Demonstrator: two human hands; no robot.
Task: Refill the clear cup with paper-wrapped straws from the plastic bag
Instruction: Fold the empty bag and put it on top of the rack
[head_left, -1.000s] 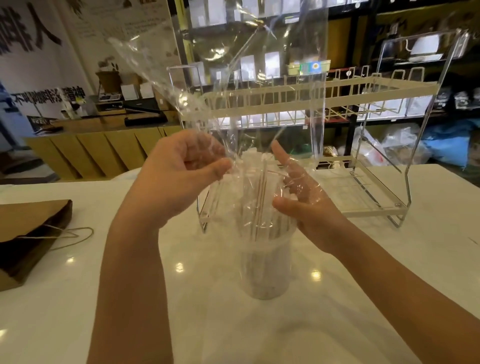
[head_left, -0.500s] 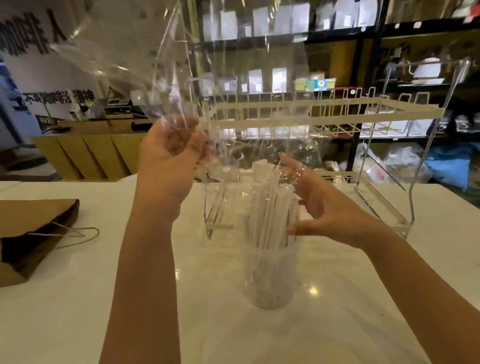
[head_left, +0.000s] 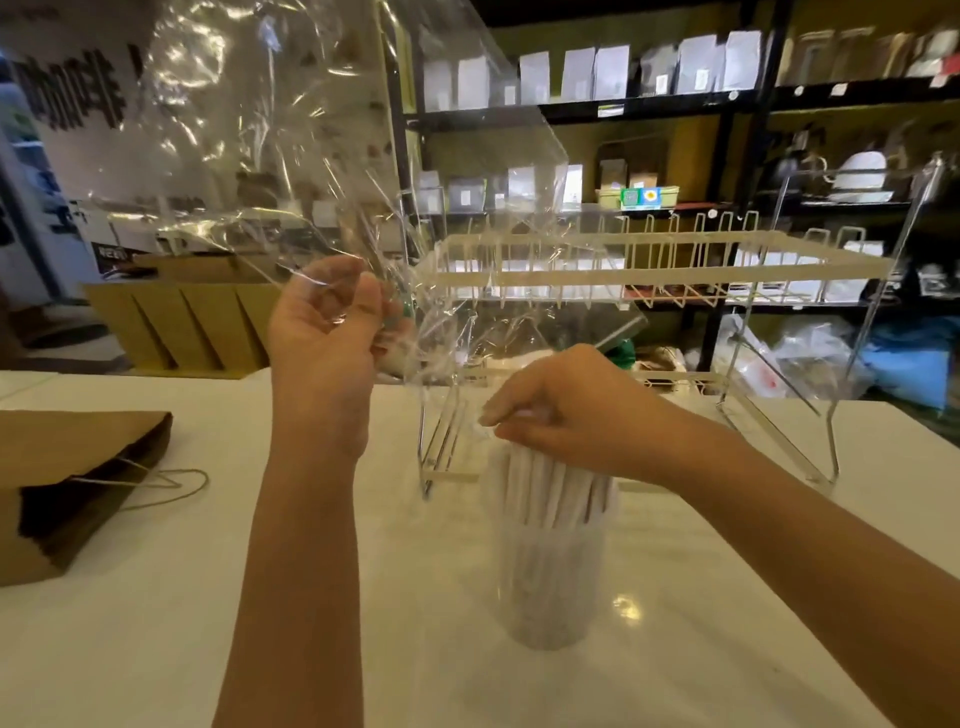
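You are at the tail of the refill, by the look of it: the paper-wrapped straws (head_left: 550, 483) already stand bunched in the clear cup (head_left: 553, 582) on the counter (head_left: 156, 623), and the plastic bag (head_left: 291, 145) is up in the air, apparently empty. Your left hand (head_left: 332, 332) has its grip closed on the bag's gathered neck, fingers curled with the film pinched between them, the rest of the bag billowing above and beyond that grip. Your right hand (head_left: 566, 415) sits directly over the cup, palm down, fingers bent onto the tops of the straws; that grip is narrow and touches the straw ends, though you cannot tell from here whether it pinches any single straw or only presses on the bundle. The cup is right below this grip and clear of the left one, with the wire rack (head_left: 649, 265) just behind both. What the next move seems to call for is a light settling of the bundle so the straws drop evenly, keeping the cup from tipping, while the left hand carries the bag well aside toward the brown paper bag (head_left: 67, 478).
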